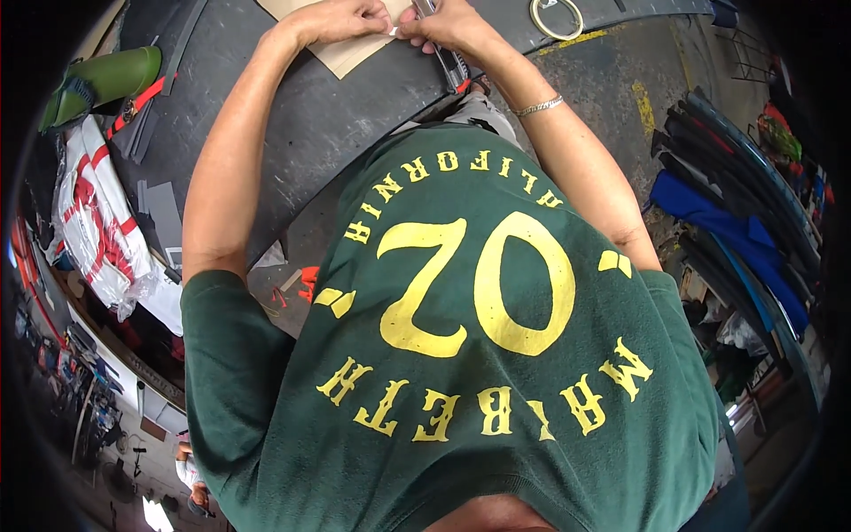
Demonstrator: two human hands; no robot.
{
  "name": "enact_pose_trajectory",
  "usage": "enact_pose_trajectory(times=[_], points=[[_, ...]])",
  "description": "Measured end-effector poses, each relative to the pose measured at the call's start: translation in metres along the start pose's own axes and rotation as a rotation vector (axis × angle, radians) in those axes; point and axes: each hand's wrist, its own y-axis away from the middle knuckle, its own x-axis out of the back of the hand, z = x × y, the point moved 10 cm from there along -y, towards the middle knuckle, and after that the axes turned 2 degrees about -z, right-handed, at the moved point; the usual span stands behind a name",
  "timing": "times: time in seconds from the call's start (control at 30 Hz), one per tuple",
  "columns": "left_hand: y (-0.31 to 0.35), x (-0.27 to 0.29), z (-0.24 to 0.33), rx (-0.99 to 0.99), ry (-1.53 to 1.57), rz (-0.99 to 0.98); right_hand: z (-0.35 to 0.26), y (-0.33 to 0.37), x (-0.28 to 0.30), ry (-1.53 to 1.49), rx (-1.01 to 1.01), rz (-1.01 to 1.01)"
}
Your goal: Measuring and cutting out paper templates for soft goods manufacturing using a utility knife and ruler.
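Observation:
Both of my hands meet at the top of the view, over a piece of brown cardboard (344,58) on the dark table (306,133). The fingertips of my left hand (350,18) are pinched together at a small white piece (393,31), too small to name. My right hand (454,27) is closed around a utility knife (453,69) with a grey body and a red end, which slants down toward the table's near edge. Its fingertips also touch the white piece. The upper parts of both hands lie close to the picture's edge.
A roll of cream tape (537,25) lies on the table to the right. At the left are a green roll (120,80), a red strap (135,112) and a plastic-wrapped white-and-red bundle (102,213). Dark and blue material (709,204) is stacked at the right. Another person (189,470) appears far at the lower left.

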Motion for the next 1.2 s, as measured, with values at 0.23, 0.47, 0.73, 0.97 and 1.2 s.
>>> enact_pose_trajectory(times=[0.23, 0.47, 0.73, 0.97, 1.2], points=[[-0.024, -0.02, -0.009, -0.128, -0.133, -0.208, 0.012, 0.011, 0.033, 0.098, -0.085, 0.135], [-0.03, -0.026, -0.013, -0.144, -0.159, -0.22, 0.009, 0.025, 0.034, 0.139, -0.108, 0.155], [-0.024, -0.025, 0.004, -0.183, -0.431, -0.068, 0.011, 0.032, 0.034, 0.08, -0.071, 0.17], [-0.02, -0.02, 0.016, -0.081, -0.503, 0.067, 0.005, 0.038, 0.036, 0.086, -0.054, 0.127], [0.009, -0.007, 0.002, -0.211, -0.327, 0.222, 0.005, 0.102, 0.139, 0.114, 0.142, 0.38]])
